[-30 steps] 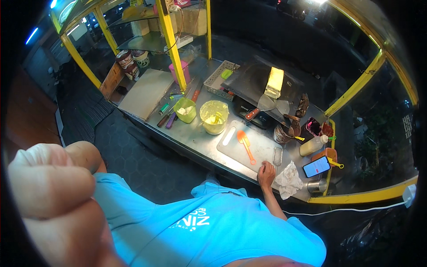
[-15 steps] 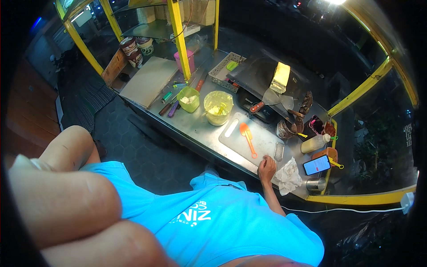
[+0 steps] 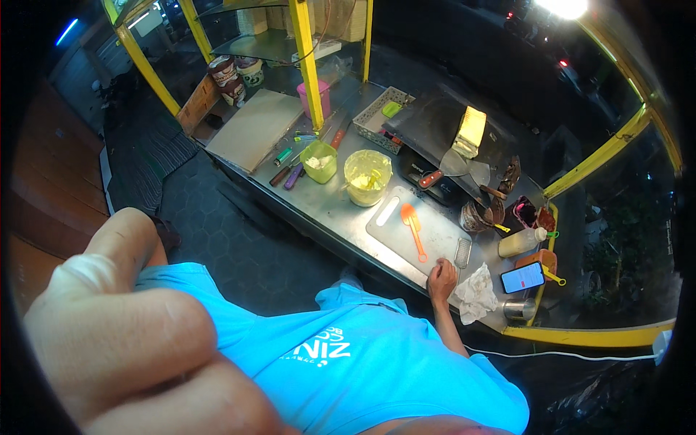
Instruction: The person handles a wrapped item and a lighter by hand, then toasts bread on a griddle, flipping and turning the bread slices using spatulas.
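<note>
My left hand is raised very close at the lower left, its fingers bent and closed. Whatever lies inside its curl is hidden. At the counter's front edge my right hand rests with loosely bent fingers, somewhat apart, and nothing visible in them. Its fingertips lie by the near right corner of a grey cutting board. On that board lies an orange spatula. A small metal grater is just right of the hand, and a crumpled white paper sits beside it.
A yellowish tub and a green container stand left of the board. Behind are a dark griddle with a yellow block and scrapers. A phone, a bottle and a yellow post stand about the counter.
The whole view has shifted slightly, so the counter appears a little farther right. My left hand now shows larger and further into view. The right hand stays at the board's corner.
</note>
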`<state>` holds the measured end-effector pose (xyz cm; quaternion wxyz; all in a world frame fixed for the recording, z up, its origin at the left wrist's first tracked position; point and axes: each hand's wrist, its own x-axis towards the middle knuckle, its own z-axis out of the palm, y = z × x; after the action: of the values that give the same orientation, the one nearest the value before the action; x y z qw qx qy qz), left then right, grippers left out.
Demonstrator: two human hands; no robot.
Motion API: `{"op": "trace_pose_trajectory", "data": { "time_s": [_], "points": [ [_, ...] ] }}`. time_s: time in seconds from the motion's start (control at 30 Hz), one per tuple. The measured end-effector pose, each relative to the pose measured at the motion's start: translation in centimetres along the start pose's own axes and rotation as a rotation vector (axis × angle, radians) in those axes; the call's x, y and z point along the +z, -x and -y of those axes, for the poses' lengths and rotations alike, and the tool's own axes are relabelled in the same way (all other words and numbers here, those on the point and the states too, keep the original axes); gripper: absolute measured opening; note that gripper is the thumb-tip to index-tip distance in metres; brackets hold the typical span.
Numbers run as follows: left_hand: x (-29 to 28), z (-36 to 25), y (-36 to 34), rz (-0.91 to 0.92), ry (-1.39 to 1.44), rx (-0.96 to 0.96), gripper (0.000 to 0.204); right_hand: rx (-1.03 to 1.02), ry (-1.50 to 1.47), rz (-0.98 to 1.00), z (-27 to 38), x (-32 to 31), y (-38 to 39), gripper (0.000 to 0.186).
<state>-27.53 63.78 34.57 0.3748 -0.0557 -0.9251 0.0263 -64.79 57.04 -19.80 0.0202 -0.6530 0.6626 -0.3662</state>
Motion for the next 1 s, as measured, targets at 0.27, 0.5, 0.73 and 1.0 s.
{"op": "trace_pose_trajectory", "data": {
  "time_s": [0.27,0.5,0.73,1.0],
  "points": [
    [-2.0,-0.2,1.1,-0.020,-0.085,0.044,0.031,0.003,-0.005,-0.002,-0.1,-0.2,0.2,0.017],
    [-3.5,0.5,3.4,-0.068,-0.150,0.076,0.033,0.002,0.032,-0.018,0.0,0.0,0.0,0.016],
    [-1.5,0.0,13.5,-0.338,0.235,-0.453,0.039,0.034,0.009,-0.009,0.3,-0.2,-0.3,0.017],
    [26.0,0.4,40.7,-0.071,0.741,-2.035,0.028,-0.010,-0.001,-0.042,0.8,-0.3,-0.4,0.013]
  ]
}}
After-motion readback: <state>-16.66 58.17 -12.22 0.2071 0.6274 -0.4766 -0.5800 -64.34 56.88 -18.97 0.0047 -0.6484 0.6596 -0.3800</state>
